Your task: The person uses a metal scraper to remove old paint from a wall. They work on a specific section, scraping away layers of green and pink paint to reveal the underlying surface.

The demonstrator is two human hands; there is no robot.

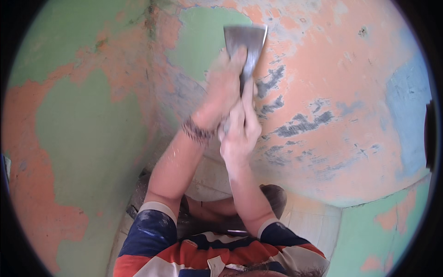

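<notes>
A wide metal scraper blade [246,36] is raised against the wall [311,76], its broad edge pointing up the picture. My left hand [225,81] grips the scraper high up, with a finger or thumb lying on the blade. Below it, my right hand [242,128] is closed around the lower part of the tool, one finger stretched along it. The handle is mostly hidden by my hands, which are slightly blurred. Around the blade the wall shows green paint [197,38], orange-pink patches and dark grey scraped marks [304,124]. Whether the edge touches the surface is unclear.
Another wall [90,138] with green and orange patches stands at the left, meeting the scraped wall in a corner. A blue patch [410,114] lies on the right. Pale floor tiles [308,225] and my bent legs are below. A dark object [429,135] sits at the right rim.
</notes>
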